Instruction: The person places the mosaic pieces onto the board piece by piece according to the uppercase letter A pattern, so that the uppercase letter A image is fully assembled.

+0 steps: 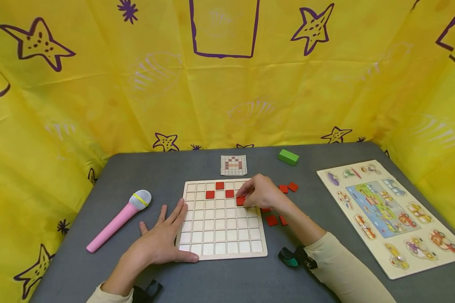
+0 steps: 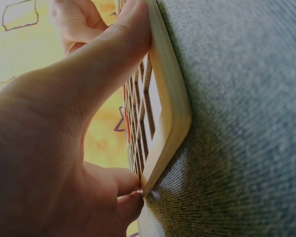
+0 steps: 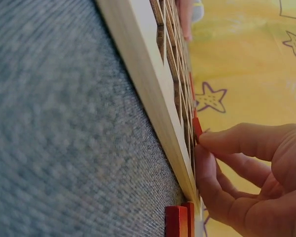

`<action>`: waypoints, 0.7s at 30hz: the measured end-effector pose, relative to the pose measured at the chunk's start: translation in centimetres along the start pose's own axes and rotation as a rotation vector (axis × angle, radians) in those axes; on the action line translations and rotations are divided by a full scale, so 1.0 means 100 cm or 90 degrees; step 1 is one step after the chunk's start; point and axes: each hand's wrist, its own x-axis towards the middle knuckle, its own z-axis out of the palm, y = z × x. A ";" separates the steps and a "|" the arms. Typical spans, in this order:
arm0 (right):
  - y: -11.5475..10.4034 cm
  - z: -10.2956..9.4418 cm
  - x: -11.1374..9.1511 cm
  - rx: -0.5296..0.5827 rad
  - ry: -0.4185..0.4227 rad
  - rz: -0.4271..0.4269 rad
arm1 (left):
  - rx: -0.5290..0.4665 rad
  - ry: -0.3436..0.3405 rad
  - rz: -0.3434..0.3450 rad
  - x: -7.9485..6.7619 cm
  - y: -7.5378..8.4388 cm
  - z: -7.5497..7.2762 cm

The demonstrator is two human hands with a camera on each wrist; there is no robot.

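Left hand (image 1: 161, 240): fingers spread, lying along the grid board (image 1: 235, 256), thumb at its near edge, probably to steady it.
Right hand (image 1: 261, 191): thumb and fingers pinch a red tile (image 1: 240, 201) by its edge, likely to leave its underside free.
Pinched piece: at the right fingertips, over the grid board's right side.
Loose tiles (image 1: 271, 220): right of the pinching fingers, apparently for short reach.
Pattern card (image 1: 233, 165): beyond the fingers, seemingly for easy viewing.
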 end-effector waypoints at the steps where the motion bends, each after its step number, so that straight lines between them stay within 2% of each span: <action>1: 0.000 0.000 0.000 0.000 0.001 0.002 | 0.001 0.000 0.000 0.000 0.000 0.000; 21: -0.001 0.004 0.001 -0.015 0.005 0.004 | 0.005 -0.003 -0.005 0.003 0.000 0.002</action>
